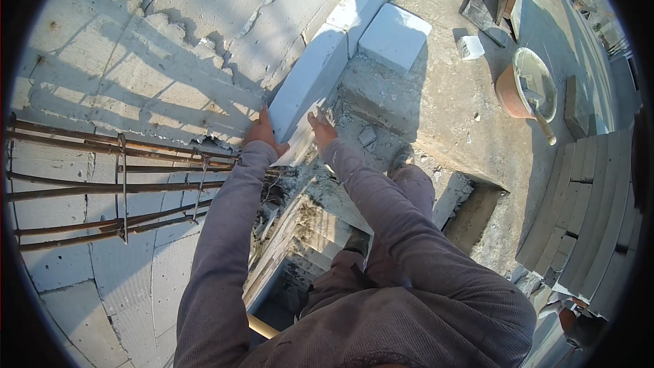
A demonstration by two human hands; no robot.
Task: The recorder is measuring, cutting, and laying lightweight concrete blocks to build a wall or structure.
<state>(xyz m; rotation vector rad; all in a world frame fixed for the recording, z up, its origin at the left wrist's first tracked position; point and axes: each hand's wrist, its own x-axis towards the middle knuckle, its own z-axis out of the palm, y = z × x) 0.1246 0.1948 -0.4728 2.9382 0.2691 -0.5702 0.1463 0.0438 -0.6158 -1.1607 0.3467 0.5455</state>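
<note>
A long white building block (310,75) lies at the near end of a row of such blocks along the wall's edge, its near end between my hands. My left hand (263,134) grips the block's left side, thumb at the near end and fingers along the edge. Against the right side presses my right hand (322,131), its fingertips on the block. The palms are partly hidden. Just beyond, another white block (349,15) continues the row. A wider white block (395,37) sits beside it on the right.
Rusty rebar (116,187) with wire ties juts in from the left, close to my left forearm. An orange bucket (512,90) holding a trowel (541,119) stands at the right. Stacked grey blocks (579,197) are farther right. A rectangular hole (477,215) opens near my leg.
</note>
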